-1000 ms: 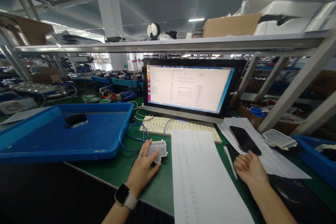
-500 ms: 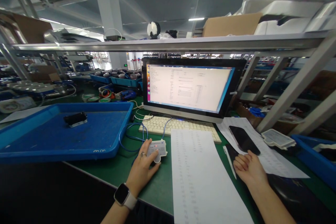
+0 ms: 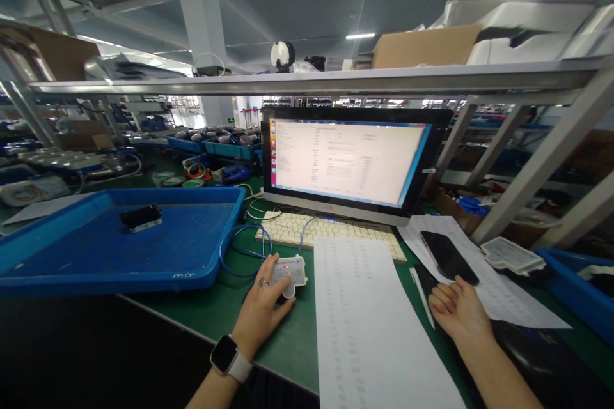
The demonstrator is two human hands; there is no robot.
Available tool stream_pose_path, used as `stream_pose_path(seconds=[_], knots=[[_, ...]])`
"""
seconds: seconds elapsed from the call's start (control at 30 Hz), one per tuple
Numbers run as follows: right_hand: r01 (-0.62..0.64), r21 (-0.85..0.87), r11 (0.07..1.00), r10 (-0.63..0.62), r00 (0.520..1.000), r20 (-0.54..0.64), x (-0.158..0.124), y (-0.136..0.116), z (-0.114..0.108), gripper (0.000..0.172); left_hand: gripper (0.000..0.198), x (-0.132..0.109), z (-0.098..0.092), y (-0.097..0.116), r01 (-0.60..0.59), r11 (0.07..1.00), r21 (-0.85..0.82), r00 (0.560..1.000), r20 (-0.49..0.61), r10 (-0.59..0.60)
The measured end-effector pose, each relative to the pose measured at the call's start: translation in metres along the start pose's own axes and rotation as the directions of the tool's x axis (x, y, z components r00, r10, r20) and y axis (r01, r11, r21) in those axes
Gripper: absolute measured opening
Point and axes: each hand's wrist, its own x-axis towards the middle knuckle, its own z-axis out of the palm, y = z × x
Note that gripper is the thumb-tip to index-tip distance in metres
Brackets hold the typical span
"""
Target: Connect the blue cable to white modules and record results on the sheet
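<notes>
My left hand (image 3: pixel 263 303), with a watch on its wrist, rests over a small white electronic box (image 3: pixel 296 270). Its fingers curve around the box's left side, and one fingertip presses on the front face. A red light glows on that face, and a blue cable (image 3: pixel 303 236) runs from the top edge. On the right, my right hand (image 3: pixel 458 308) lies with its fingers curled into a loose fist, nothing visible in it. A white pen (image 3: pixel 422 297) lies just left of this fist, and a dark smartphone (image 3: pixel 449 257) lies beyond it. Between my hands is a printed paper sheet (image 3: pixel 369 326).
A monitor (image 3: pixel 345 163) stands behind a white keyboard (image 3: pixel 275 230). At left, a blue tray (image 3: pixel 167 268) holds a black part (image 3: pixel 141 217). Another white box (image 3: pixel 512 254) sits at right near a blue bin (image 3: pixel 575 294). An overhead shelf (image 3: pixel 311 82) crosses above the monitor.
The whole view has shifted very slightly. Both hands keep their places, the left on the white box and the right curled near the phone.
</notes>
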Motion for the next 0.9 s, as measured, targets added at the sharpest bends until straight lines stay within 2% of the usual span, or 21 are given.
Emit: stream_pose_path(seconds=[0.23, 0.47, 0.9], knots=[[0.022, -0.054, 0.998, -0.020, 0.999, 0.033, 0.0028, 0.0006, -0.0031, 0.035, 0.028, -0.0013, 0.0010, -0.0011, 0.005, 1.000, 0.001, 1.000, 0.002, -0.005], [-0.011, 0.023, 1.000, 0.011, 1.000, -0.003, -0.0048, 0.0009, 0.0036, 0.036, 0.029, -0.0008, 0.0016, -0.0019, 0.009, 1.000, 0.006, 1.000, 0.016, -0.009], [-0.002, 0.004, 1.000, 0.002, 1.000, -0.012, -0.0050, 0.0018, 0.0036, 0.036, 0.030, -0.0005, 0.0003, 0.0000, 0.009, 1.000, 0.009, 1.000, 0.004, -0.009]])
